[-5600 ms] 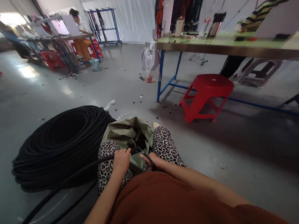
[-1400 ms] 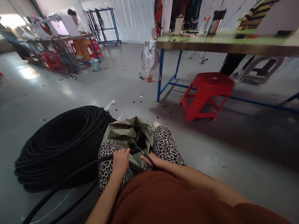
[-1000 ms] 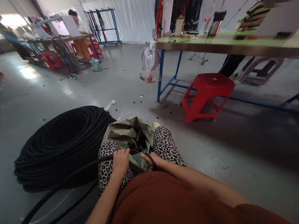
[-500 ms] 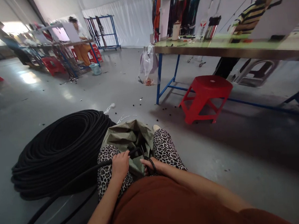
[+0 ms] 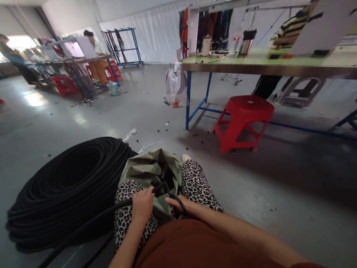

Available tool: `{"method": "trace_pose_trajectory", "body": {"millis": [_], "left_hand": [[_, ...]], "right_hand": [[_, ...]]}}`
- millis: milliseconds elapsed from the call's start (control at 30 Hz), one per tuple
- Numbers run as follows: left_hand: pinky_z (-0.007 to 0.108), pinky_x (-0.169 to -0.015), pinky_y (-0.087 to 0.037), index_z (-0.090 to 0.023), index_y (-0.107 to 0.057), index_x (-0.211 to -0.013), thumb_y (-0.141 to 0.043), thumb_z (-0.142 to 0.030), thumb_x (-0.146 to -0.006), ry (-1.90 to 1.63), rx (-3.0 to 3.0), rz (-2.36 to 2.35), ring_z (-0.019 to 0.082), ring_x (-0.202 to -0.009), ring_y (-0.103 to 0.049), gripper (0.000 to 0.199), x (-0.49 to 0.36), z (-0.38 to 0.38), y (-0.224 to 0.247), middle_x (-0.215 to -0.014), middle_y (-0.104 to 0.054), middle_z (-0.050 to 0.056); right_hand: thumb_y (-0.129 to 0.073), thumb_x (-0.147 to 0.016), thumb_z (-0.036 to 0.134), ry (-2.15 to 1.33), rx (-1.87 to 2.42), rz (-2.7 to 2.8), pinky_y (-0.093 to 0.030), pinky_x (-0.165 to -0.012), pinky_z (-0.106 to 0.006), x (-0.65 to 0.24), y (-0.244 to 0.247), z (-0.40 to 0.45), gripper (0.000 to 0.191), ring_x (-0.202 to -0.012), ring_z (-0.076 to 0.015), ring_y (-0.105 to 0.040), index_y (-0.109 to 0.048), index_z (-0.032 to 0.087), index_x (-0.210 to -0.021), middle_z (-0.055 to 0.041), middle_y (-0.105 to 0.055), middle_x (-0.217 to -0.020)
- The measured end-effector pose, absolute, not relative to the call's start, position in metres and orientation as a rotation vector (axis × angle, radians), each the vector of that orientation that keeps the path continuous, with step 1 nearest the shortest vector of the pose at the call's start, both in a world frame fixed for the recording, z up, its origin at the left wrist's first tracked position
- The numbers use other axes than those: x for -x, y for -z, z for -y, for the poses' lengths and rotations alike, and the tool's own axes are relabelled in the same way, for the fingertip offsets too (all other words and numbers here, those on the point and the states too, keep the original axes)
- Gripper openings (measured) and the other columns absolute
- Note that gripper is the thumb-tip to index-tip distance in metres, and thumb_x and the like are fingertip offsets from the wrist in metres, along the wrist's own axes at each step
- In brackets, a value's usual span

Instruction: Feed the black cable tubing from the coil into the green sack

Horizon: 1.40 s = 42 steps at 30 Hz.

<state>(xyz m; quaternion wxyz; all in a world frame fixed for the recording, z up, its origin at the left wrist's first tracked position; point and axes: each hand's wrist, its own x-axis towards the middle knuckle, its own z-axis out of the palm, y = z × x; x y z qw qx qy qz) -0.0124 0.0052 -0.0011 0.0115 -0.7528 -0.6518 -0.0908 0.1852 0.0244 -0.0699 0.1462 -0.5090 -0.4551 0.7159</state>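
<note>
1. Centrally, the left hand [image 5: 142, 205] is closed around a black cord [image 5: 122, 204], whose end lies over an open green sack [image 5: 148, 163] between the wearer's knees.
2. The right hand [image 5: 180, 206] is closed on black-handled scissors [image 5: 181, 204], blades near the cord's end.
3. A large black coil [image 5: 68, 193] lies on the floor, beside the sack.
4. On the table [image 5: 222, 65], a clear bottle [image 5: 235, 44] bears red marks too small to read.
</note>
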Motion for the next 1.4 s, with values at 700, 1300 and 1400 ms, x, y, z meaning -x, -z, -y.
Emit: {"method": "trace_pose_trajectory", "body": {"millis": [700, 1300, 1400], "left_hand": [[0.041, -0.090, -0.043, -0.024, -0.066, -0.126, -0.041, -0.024, -0.097, 0.244, 2.411, 1.957, 0.024, -0.098, -0.065, 0.039, 0.016, -0.005, 0.005, -0.107, -0.074, 0.010], [0.039, -0.087, -0.041, -0.024, -0.067, -0.123, -0.040, -0.022, -0.095, 0.119, 2.494, 1.910, 0.023, -0.097, -0.065, 0.039, 0.015, -0.004, -0.003, -0.106, -0.073, 0.009], [0.038, -0.087, -0.041, -0.025, -0.067, -0.123, -0.042, -0.021, -0.095, 0.123, 2.489, 1.887, 0.022, -0.097, -0.065, 0.038, 0.016, -0.004, -0.003, -0.105, -0.073, 0.008]], "right_hand": [[-0.060, -0.094, 0.046, -2.007, 1.584, 1.341, -0.049, -0.053, -0.022, -0.180, 0.049, -0.026, 0.040, -0.050, -0.0129, -0.056, -0.058, 0.016, -0.068, -0.0001, -0.057, -0.055], [-0.063, -0.090, 0.052, -2.157, 1.515, 1.281, -0.047, -0.051, -0.022, -0.185, 0.036, -0.026, 0.041, -0.052, -0.0119, -0.055, -0.059, 0.014, -0.077, -0.0005, -0.058, -0.061], [-0.065, -0.089, 0.054, -2.144, 1.524, 1.283, -0.047, -0.051, -0.022, -0.184, 0.038, -0.027, 0.042, -0.052, -0.0113, -0.054, -0.060, 0.013, -0.077, -0.0004, -0.057, -0.061]]}}
